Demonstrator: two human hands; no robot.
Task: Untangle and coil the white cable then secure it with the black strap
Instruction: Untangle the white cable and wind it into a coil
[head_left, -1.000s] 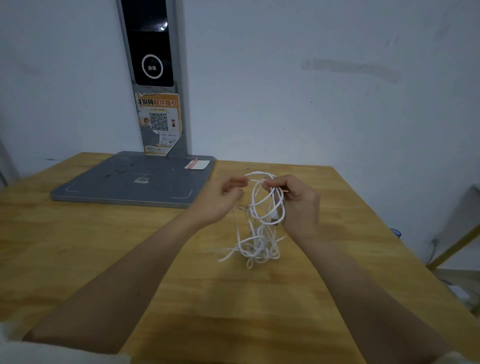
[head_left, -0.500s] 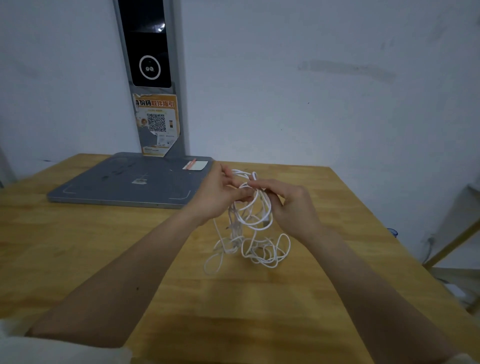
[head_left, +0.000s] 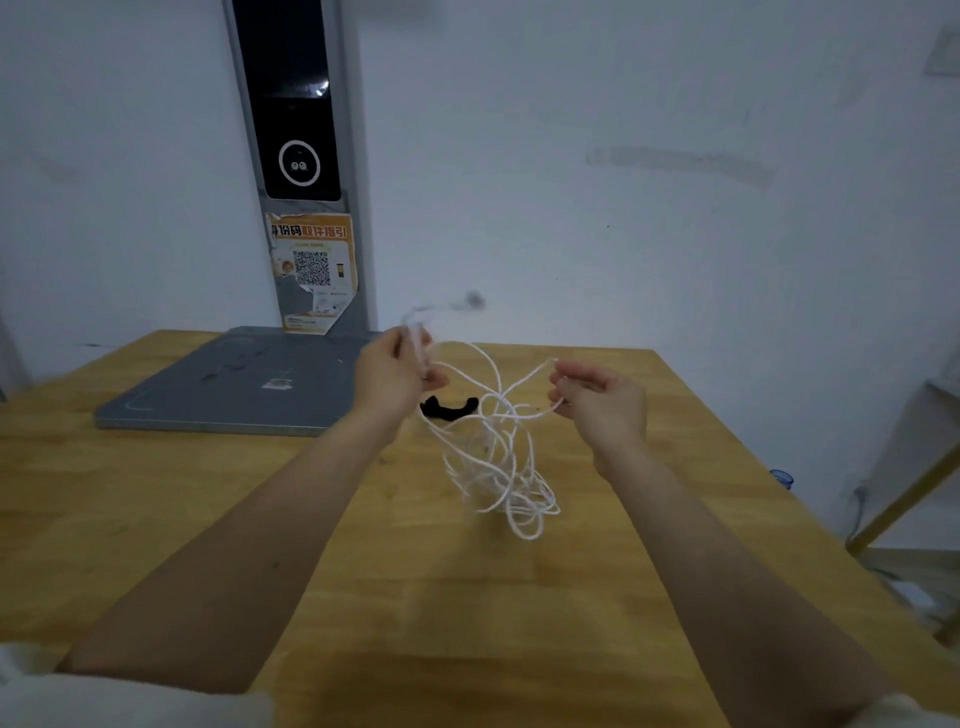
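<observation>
From the head view: two bare hands, one white cable (head_left: 493, 457), one black strap (head_left: 450, 407). The left hand (head_left: 392, 376) pinches a bunch of the cable, one blurred end flicking up above it. The right hand (head_left: 602, 402) pinches a strand with curled fingers. Between them the tangle hangs in loose loops over the wooden table (head_left: 156, 519). The strap lies on the table behind it, partly crossed by strands. A grey scanner base (head_left: 234, 384) sits left, beside the strap.
</observation>
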